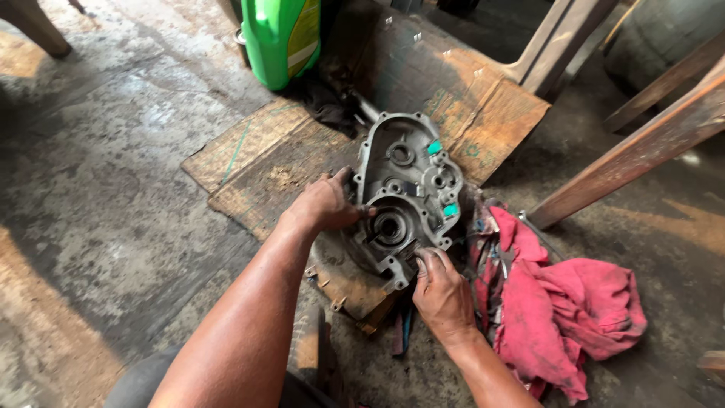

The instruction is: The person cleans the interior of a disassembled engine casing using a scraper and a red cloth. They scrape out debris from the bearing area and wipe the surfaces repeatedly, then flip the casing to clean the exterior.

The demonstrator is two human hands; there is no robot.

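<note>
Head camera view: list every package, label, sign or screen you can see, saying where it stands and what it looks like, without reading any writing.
Green plastic jug: top centre, at the cardboard's far edge; bright green with a yellow and white label.
Flattened cardboard: on the floor under the grey metal engine cover; brown, stained, faint print.
Two small teal tags: on the cover's right side.
No signs or screens.

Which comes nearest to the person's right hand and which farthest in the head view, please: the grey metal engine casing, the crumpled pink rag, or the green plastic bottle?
Measured from the right hand:
1. Grey metal engine casing: touched by the fingertips, just ahead of the hand.
2. Crumpled pink rag: on the floor immediately to the hand's right, apparently apart from it.
3. Green plastic bottle: far ahead and to the left, at the top of the view.
</note>
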